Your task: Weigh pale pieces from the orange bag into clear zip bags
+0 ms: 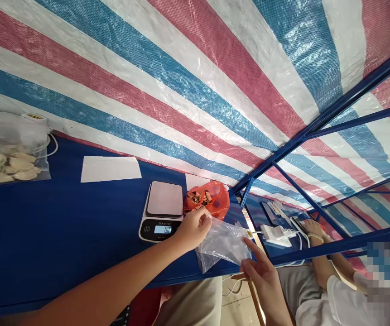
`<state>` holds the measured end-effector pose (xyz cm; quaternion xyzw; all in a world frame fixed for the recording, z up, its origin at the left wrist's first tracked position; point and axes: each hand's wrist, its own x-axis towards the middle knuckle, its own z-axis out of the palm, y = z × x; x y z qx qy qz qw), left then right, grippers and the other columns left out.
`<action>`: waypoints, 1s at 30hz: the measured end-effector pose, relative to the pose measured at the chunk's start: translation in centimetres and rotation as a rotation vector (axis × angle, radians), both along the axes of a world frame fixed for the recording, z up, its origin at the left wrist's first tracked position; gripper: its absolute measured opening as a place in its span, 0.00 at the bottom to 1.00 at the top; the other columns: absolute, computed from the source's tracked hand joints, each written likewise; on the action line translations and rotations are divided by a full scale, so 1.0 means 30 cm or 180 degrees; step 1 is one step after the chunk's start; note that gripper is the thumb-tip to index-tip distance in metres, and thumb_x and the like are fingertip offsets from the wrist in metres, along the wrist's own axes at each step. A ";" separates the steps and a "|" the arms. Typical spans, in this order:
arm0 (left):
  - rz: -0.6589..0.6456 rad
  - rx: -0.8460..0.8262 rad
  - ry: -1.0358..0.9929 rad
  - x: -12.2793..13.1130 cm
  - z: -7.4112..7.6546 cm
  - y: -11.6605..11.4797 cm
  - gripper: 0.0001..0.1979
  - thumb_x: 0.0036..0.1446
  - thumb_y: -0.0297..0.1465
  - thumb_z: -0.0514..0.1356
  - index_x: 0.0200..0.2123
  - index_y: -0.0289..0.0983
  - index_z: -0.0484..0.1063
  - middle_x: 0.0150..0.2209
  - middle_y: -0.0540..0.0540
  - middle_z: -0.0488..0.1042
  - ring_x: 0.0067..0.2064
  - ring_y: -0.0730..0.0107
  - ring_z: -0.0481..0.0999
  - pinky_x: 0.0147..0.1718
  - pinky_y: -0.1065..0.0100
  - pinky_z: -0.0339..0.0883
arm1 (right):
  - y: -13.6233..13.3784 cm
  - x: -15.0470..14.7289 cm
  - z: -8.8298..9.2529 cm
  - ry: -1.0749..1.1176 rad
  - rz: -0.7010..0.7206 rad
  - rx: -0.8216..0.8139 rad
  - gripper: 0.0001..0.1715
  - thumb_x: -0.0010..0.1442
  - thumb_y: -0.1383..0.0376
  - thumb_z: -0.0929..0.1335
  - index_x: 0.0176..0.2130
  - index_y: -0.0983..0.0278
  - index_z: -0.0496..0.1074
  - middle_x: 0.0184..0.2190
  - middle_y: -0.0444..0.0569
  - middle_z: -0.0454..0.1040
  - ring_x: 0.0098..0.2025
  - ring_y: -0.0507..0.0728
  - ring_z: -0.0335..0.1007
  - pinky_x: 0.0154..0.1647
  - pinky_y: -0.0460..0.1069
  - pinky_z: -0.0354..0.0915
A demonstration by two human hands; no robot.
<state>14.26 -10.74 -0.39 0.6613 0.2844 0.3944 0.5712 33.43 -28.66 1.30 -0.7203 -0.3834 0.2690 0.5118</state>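
Overhead, a red, white and blue striped tarpaulin stretches across a blue steel frame, above a long blue bench. At the bench's far end sits a plastic sack of pale, dumpling-shaped pieces; nearer lie a white paper sheet, a digital scale reading 0.0 and an orange plastic bag of brown pieces. Beyond, a co-worker's hand rests near a white power strip. The person's 2 hands are apart: the left hand, arm stretched across the bench, pinches the top corner of a clear plastic bag, just beside the scale; the right hand meets its lower edge, its grip unclear.
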 end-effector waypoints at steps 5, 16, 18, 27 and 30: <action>-0.0727 -0.0392 0.1219 -0.023 0.032 -0.006 0.02 0.53 0.26 0.59 0.31 0.38 0.68 0.25 0.51 0.73 0.22 0.69 0.72 0.25 0.68 0.59 | 0.058 0.147 0.044 -0.0219 0.0212 -0.0243 0.39 0.51 0.51 0.77 0.60 0.56 0.74 0.50 0.52 0.80 0.26 0.51 0.69 0.22 0.47 0.60; -0.0446 0.1399 0.2440 -0.042 0.004 -0.024 0.21 0.56 0.31 0.60 0.53 0.29 0.73 0.47 0.30 0.78 0.48 0.45 0.80 0.44 0.56 0.73 | 0.243 0.207 -0.054 -0.1478 0.0477 -0.0896 0.34 0.55 0.51 0.67 0.57 0.63 0.72 0.51 0.58 0.80 0.38 0.61 0.79 0.37 0.56 0.71; -0.0446 0.1449 0.2574 -0.037 0.005 -0.044 0.23 0.58 0.32 0.60 0.56 0.28 0.71 0.51 0.27 0.75 0.48 0.44 0.81 0.44 0.55 0.74 | 0.254 0.176 -0.076 -0.1598 0.0425 -0.0914 0.33 0.57 0.48 0.67 0.56 0.63 0.72 0.49 0.58 0.81 0.44 0.64 0.78 0.43 0.58 0.70; -0.0766 0.1297 0.2668 -0.032 0.005 -0.063 0.30 0.57 0.28 0.61 0.62 0.25 0.65 0.50 0.27 0.75 0.50 0.41 0.80 0.49 0.51 0.75 | 0.353 0.112 -0.078 -0.1784 0.0672 -0.1223 0.18 0.55 0.53 0.69 0.43 0.58 0.73 0.30 0.47 0.78 0.36 0.63 0.75 0.43 0.56 0.65; -0.0782 0.1233 0.2635 -0.035 0.004 -0.059 0.30 0.57 0.27 0.61 0.62 0.25 0.65 0.51 0.26 0.75 0.51 0.42 0.80 0.49 0.52 0.75 | 0.359 0.104 -0.059 -0.1656 0.0832 -0.1184 0.13 0.53 0.55 0.70 0.38 0.59 0.73 0.28 0.45 0.75 0.33 0.60 0.71 0.38 0.53 0.63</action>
